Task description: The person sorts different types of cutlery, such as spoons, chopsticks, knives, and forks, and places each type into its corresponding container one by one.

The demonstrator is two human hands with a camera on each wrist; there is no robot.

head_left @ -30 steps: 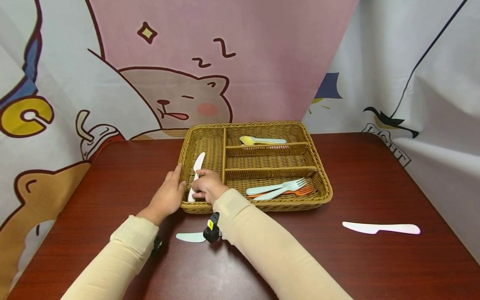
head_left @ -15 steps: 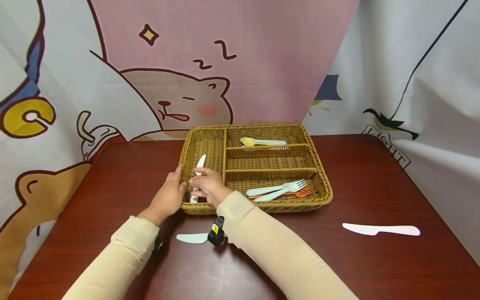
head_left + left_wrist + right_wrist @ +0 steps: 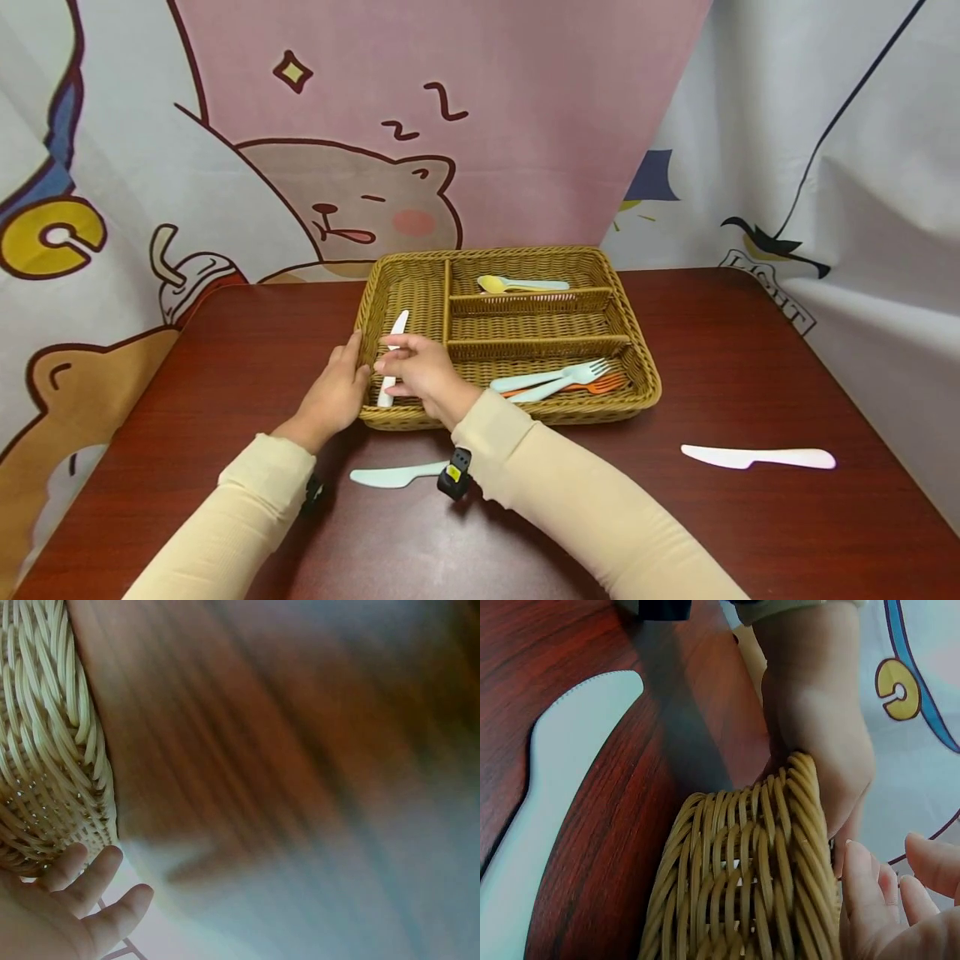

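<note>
My left hand (image 3: 334,392) rests against the left side of a woven cutlery basket (image 3: 585,412), its fingers straight along the rim; the left wrist view shows those fingers (image 3: 112,922) spread beside the weave. In the basket's left compartment lies a white knife (image 3: 387,392), blade pointing away. Over its middle is my right hand (image 3: 426,372), fingers loosely extended and apart, hiding part of the knife. The right wrist view shows these fingers (image 3: 866,892) beyond the basket's front wall, with nothing gripped between them. A mint-green knife (image 3: 393,477) lies on the table before the basket.
A second white knife (image 3: 757,457) lies on the table (image 3: 750,533) at the right. Mint forks (image 3: 562,381) and an orange fork (image 3: 606,383) lie in the front compartment, yellow and mint spoons (image 3: 525,284) in the back one. A printed curtain (image 3: 540,125) hangs behind.
My right forearm has shifted right, uncovering more of the mint-green knife. The right fingers have loosened above the white knife, which stays in the left compartment. My left hand keeps its place.
</note>
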